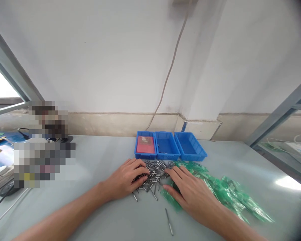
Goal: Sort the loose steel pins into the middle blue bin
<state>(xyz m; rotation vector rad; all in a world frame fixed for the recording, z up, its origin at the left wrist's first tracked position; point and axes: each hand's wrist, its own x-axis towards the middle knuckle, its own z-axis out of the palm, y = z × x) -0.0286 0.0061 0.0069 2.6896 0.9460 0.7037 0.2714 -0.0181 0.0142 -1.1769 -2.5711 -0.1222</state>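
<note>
Metal rods [154, 174] loosely heaped, crinkled green plastic [220, 189]

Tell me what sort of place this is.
Probably a workbench in a small-parts workshop: a heap of metal pins lies on the table, three blue bins stand behind it, and green plastic lies alongside.

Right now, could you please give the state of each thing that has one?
Metal pins: loosely heaped, some scattered
Lone pin: lying apart
Left hand: curled over metal pins
Right hand: bent, at heap's right edge
Left tray: open, holding something red
Middle tray: open
Right tray: open
Green plastic: crumpled
</note>
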